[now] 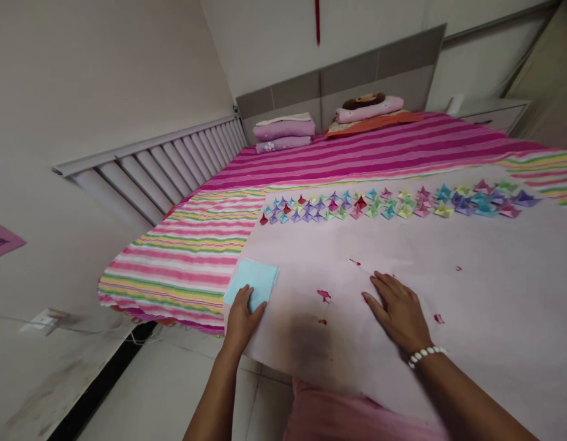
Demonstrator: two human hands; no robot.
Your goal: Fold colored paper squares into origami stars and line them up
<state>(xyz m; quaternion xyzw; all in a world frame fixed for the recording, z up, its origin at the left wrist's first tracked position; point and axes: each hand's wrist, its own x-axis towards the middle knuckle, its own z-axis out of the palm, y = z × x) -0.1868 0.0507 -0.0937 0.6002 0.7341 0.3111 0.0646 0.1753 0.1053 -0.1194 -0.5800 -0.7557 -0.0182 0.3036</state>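
Observation:
My left hand (pixel 245 315) rests with its fingers on a stack of light blue square paper (pixel 259 277), thumb apart from the fingers. The paper lies at the left edge of a large pale board (pixel 302 254). My right hand (pixel 396 307) lies on the board's middle, thumb spread from the fingers, a white bead bracelet (pixel 425 355) at its wrist. Nothing shows in its grip. Along the board's far side stand rows of small folded paper pieces (pixel 373 208) in blue, purple, green, pink, red and yellow.
The board shows several torn-looking red patches (pixel 324 296). Under it is a bed with a striped sheet (pixel 182 263). Folded purple bedding (pixel 284 131) and a pink pillow (pixel 370 110) lie by the headboard (pixel 348 76). A white railing (pixel 173 159) runs along the left wall.

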